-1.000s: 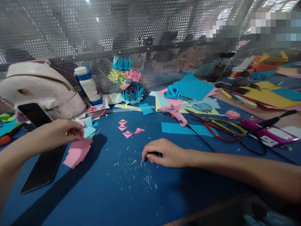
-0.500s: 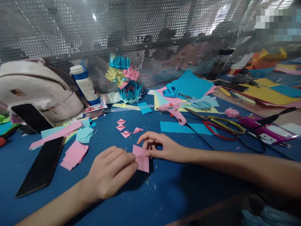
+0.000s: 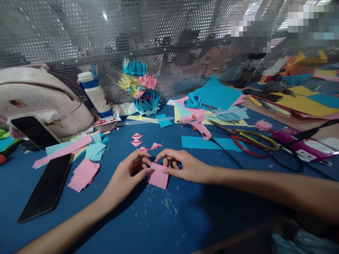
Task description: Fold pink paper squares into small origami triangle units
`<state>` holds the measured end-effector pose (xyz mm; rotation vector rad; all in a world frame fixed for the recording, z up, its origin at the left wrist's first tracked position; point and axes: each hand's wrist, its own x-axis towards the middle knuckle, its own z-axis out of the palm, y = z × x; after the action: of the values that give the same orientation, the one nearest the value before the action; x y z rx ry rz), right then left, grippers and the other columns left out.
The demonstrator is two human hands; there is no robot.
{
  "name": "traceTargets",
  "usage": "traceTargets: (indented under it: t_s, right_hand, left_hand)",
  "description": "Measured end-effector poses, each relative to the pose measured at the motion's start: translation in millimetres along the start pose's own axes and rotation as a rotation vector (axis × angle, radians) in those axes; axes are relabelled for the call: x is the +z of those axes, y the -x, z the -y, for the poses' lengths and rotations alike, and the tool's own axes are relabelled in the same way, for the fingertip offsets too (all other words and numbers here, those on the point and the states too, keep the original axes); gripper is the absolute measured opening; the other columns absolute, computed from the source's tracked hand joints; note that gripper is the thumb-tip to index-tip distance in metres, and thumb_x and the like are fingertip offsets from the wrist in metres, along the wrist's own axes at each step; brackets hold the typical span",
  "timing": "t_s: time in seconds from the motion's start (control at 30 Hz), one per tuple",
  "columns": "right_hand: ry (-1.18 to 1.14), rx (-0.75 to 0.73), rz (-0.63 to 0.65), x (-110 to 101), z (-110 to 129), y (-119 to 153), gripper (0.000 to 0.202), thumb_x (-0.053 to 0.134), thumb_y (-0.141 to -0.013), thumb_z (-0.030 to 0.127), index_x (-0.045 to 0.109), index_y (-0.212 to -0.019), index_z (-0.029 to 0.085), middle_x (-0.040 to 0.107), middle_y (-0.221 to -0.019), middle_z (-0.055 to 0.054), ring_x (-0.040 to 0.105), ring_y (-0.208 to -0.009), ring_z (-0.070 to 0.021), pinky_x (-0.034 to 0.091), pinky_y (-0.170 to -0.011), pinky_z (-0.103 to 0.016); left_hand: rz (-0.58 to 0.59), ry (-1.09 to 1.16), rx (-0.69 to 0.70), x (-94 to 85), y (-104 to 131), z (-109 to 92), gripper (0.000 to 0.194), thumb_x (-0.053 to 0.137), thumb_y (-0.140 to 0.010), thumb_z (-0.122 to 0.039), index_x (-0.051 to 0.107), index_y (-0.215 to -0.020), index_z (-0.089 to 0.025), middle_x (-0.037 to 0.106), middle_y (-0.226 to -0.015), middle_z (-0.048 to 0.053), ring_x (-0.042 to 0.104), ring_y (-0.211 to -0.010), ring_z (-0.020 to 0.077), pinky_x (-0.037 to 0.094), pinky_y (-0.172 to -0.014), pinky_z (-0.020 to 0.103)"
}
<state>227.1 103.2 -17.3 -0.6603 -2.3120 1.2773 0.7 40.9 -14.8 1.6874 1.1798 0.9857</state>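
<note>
A small pink paper square [image 3: 158,177] is held between my two hands, just above the blue table. My left hand [image 3: 132,169] pinches its left edge, thumb on the near face and fingers curled behind. At its upper right edge, my right hand [image 3: 182,165] grips it the same way. Several small folded pink paper pieces [image 3: 136,142] lie just beyond my hands, one partly covered by my left fingers. To the left of my left hand rests a stack of pink paper squares [image 3: 83,175].
A pink glue gun [image 3: 197,124], scissors [image 3: 238,135] and a blue paper strip [image 3: 209,143] lie to the right. Leftward are a black phone [image 3: 47,190], a bag [image 3: 39,98] and a bottle [image 3: 94,95]. Folded paper flowers [image 3: 147,102] stand at the back by the perforated metal screen.
My left hand has shifted up and turned, its thumb and fingers now at the square's upper left edge. The square is flatter and slightly rotated. My right hand has barely moved.
</note>
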Motion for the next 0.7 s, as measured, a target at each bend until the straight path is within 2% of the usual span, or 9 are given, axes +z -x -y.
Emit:
traceTargets:
  t_s: [0.1, 0.4, 0.6, 0.7]
  right_hand:
    - [0.010, -0.009, 0.004, 0.1, 1.8, -0.1, 0.025, 0.060, -0.091, 0.021, 0.058, -0.115, 0.018, 0.063, -0.083, 0.001, 0.054, -0.069, -0.0093, 0.040, -0.060, -0.020]
    - [0.013, -0.035, -0.002, 0.0, 5.1, 0.9, 0.024, 0.061, -0.093, 0.028, 0.060, -0.115, 0.018, 0.062, -0.083, 0.002, 0.052, -0.068, -0.0088, 0.039, -0.059, -0.020]
    - [0.071, -0.057, -0.013, 0.8, 5.3, 2.9, 0.025, 0.063, -0.094, 0.036, 0.063, -0.111, 0.018, 0.064, -0.084, 0.000, 0.056, -0.070, -0.0099, 0.041, -0.062, -0.021]
    - [0.197, -0.121, -0.012, 0.6, 2.8, 3.7, 0.019, 0.064, -0.094, 0.035, 0.066, -0.102, 0.019, 0.064, -0.084, -0.001, 0.058, -0.074, -0.0114, 0.043, -0.067, -0.022]
  left_hand:
    - [0.027, 0.021, -0.037, 1.5, 0.1, 0.2, 0.024, 0.061, -0.087, -0.026, 0.056, -0.110, -0.019, 0.063, -0.078, -0.001, 0.063, -0.068, 0.0123, 0.054, -0.065, 0.026]
    - [0.068, -0.010, -0.070, 6.4, 1.7, -3.8, 0.024, 0.064, -0.086, -0.028, 0.057, -0.107, -0.019, 0.058, -0.070, -0.005, 0.061, -0.061, 0.0115, 0.048, -0.059, 0.024]
    - [0.103, -0.159, -0.043, 7.0, 3.9, -5.5, 0.018, 0.064, -0.089, -0.029, 0.060, -0.104, -0.020, 0.063, -0.066, -0.003, 0.058, -0.057, 0.0125, 0.043, -0.054, 0.023]
    - [0.104, -0.289, 0.025, 6.9, 6.4, -4.5, 0.006, 0.065, -0.090, -0.026, 0.063, -0.092, -0.020, 0.063, -0.069, -0.002, 0.056, -0.061, 0.0130, 0.041, -0.058, 0.024]
